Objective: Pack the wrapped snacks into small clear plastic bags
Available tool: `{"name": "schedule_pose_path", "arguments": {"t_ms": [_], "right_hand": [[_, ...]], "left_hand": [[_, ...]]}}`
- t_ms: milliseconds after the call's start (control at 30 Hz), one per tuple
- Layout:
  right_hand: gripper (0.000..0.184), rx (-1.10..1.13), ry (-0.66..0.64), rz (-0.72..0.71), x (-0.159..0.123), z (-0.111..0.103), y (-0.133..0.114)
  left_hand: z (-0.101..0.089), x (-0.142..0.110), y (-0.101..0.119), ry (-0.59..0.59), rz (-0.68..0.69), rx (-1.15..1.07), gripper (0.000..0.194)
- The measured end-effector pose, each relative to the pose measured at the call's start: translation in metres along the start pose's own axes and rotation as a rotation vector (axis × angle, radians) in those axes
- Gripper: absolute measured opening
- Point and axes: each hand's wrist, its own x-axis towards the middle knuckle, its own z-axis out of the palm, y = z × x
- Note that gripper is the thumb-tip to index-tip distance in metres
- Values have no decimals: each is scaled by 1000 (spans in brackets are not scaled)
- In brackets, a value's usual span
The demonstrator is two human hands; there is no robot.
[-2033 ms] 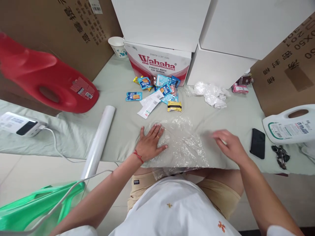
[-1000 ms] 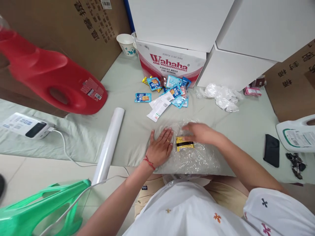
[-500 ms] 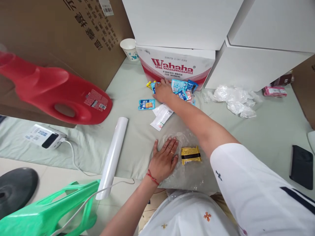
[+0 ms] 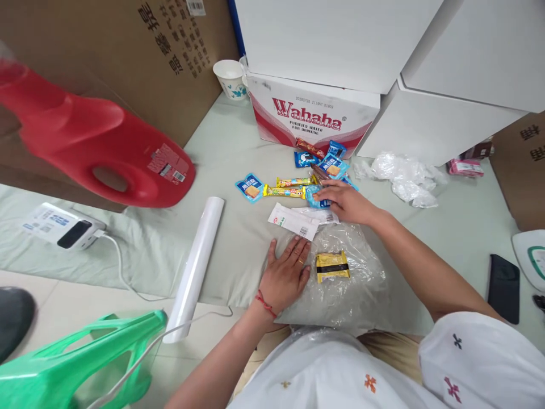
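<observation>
My left hand [image 4: 286, 274] lies flat, fingers stretched, on the left part of a clear plastic bag [image 4: 361, 284]. On the bag, right of that hand, sits a yellow snack packet [image 4: 332, 266] with a black band. My right hand [image 4: 351, 203] rests with its fingers stretched over a light-blue snack packet [image 4: 314, 196], covering part of it. Around it are two thin yellow snack sticks [image 4: 284, 191], white sachets [image 4: 293, 220], a blue fish-tofu packet [image 4: 333, 166] and a red-brown wrapped stick [image 4: 309, 148]. Another blue packet [image 4: 250, 188] lies to the left.
Behind the snacks stands a Wahaha carton [image 4: 313, 113] under white boxes [image 4: 336, 40]. Crumpled plastic [image 4: 406, 176] lies to the right, a phone [image 4: 504, 288] farther right. On the left are a white roll [image 4: 196, 267], a red jug [image 4: 102, 147], a power bank [image 4: 63, 227] and a green stool [image 4: 85, 363].
The yellow packet was brought onto the bag. My right hand then reached to the pile and came back toward me, spreading the snacks forward. My left hand stayed on the bag.
</observation>
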Motion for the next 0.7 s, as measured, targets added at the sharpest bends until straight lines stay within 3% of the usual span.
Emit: {"name": "schedule_pose_path", "arguments": {"t_ms": [133,300,400,500,567,633,700], "right_hand": [[25,111,240,210,-12,-18,20],[27,133,508,487,-2,-38,27],[34,-30,422,476,14,-31,15],[58,-213,153,464,28,-12,-3],[60,-251,33,482,31,-2,-10],[55,-224,57,507,25,1,-9],[54,-131,191,535,10,-4,-1]], "left_hand": [[0,0,0,0,-3,-5,54],[1,0,0,-2,-1,-5,55],[0,1,1,-2,0,9,55],[1,1,1,6,7,28,55],[2,0,1,14,13,40,55],[4,0,0,24,21,50,55],[7,-1,-1,36,29,60,55]]}}
